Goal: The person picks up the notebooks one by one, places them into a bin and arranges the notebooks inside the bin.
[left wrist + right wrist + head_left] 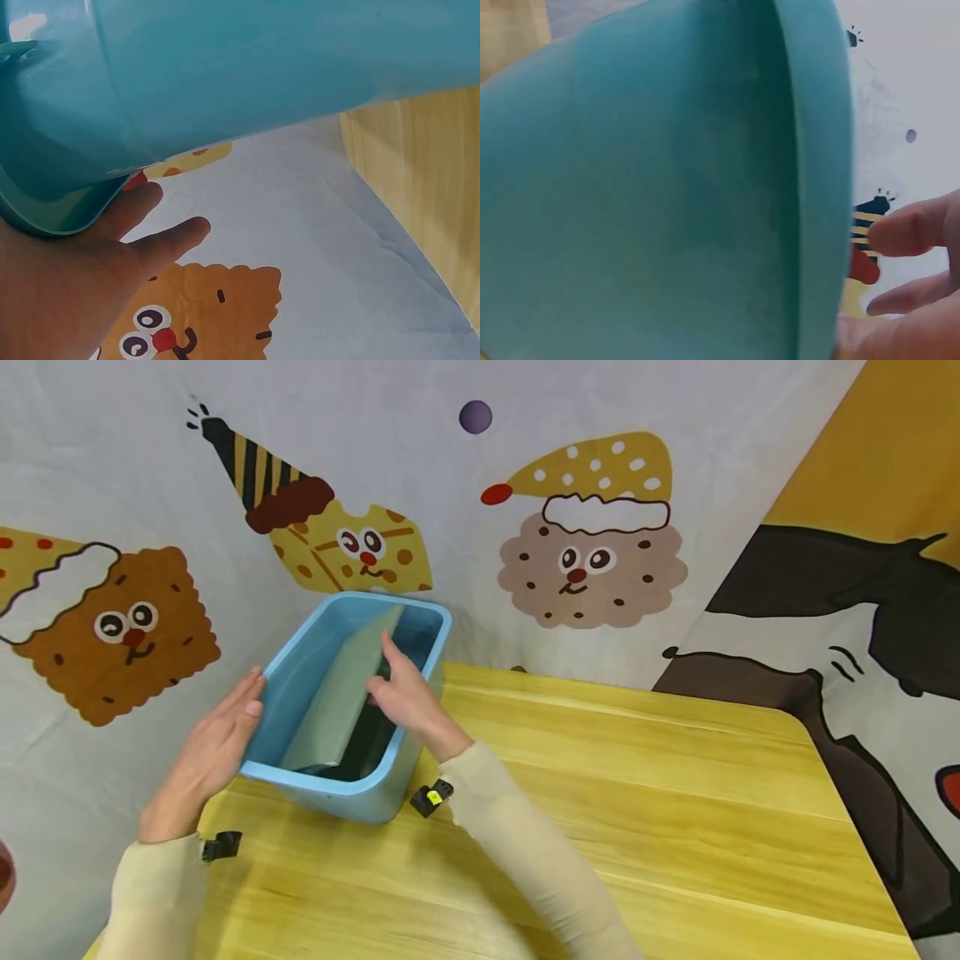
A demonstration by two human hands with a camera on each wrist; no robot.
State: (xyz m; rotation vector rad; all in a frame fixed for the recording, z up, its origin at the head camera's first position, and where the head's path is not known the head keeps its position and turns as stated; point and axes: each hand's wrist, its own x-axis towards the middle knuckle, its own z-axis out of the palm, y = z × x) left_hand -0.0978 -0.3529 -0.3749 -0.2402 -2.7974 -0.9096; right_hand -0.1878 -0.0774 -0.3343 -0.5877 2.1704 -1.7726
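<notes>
A light blue plastic bin [332, 785] stands on the table with its mouth upward. A flat grey-green panel [341, 693] sits tilted inside, running lengthwise. My left hand [217, 739] lies along the bin's left rim with fingers straight; the left wrist view shows that hand [82, 277] against the rim with two fingers spread. My right hand [408, 697] reaches over the right rim, index finger extended beside the panel's right edge. In the right wrist view this hand [915, 277] has its fingers apart above the rim, and the panel is hidden behind the bin wall.
Yellow wood-grain table [637, 810] extends to the right of the bin. Behind it hangs a pale cloth [450, 527] printed with cartoon biscuits and cheese. Small black wrist cameras [431, 797] sit at both cuffs. The bin's interior beneath the panel is dark.
</notes>
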